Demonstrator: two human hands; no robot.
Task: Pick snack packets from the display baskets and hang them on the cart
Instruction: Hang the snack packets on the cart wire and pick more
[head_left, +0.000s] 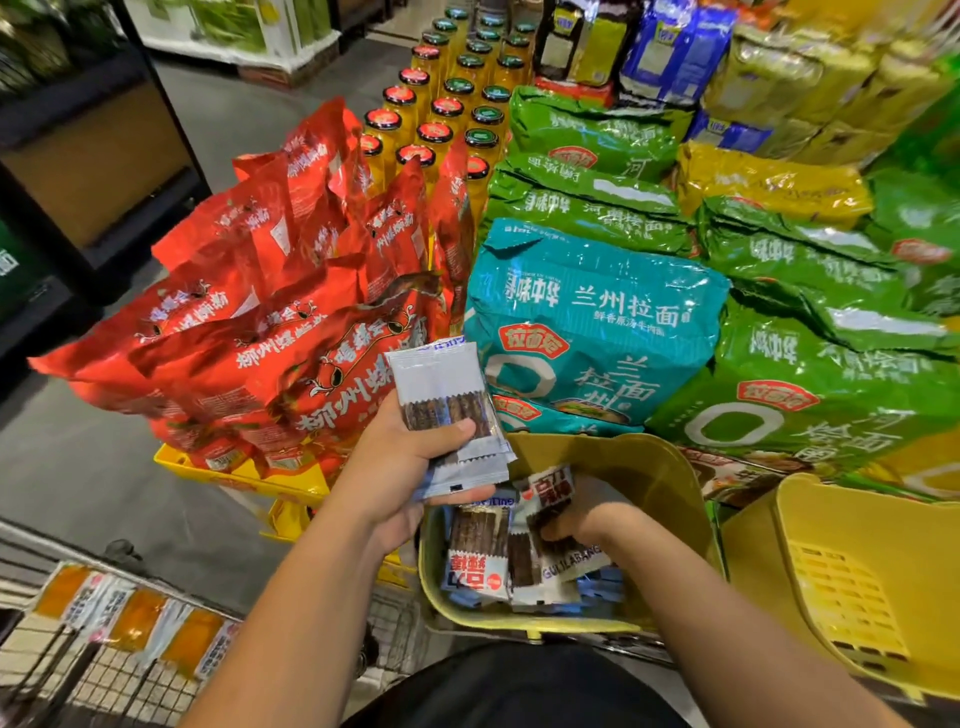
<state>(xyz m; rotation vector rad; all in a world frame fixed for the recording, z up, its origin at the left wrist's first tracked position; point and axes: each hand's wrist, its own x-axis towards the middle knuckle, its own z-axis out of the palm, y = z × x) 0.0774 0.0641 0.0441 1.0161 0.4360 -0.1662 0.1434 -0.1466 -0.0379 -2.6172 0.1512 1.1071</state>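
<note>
**Mid-pick at the snack display**

Head view. Raised over the near-left corner of a yellow basket: the left hand, fingers curled underneath and thumb pressed across the front of a stack of packets. Silver-grey wrappers, dark sticks showing through a clear window. Slightly fanned, held tilted, lower ends just above the basket rim.

Down inside the same basket: the right hand, palm down, fingers curled in among loose packets of the same sort, with white, red and black labels. One packet standing up against the knuckles. Fingertips buried in the pile, so no telling whether anything is truly pinched or only touched.

Low at the left: a wire cart, with a row of orange packets along its upper edge, well apart from both hands.

Just right of the first basket: a second yellow basket, tipped on its side, slotted wall facing up.

Behind the hands, piled on the display: red bags to the left, a teal bag in the middle, green bags to the right. Farther back, between the red and green piles: rows of jars with yellow contents and red or green lids.
</note>
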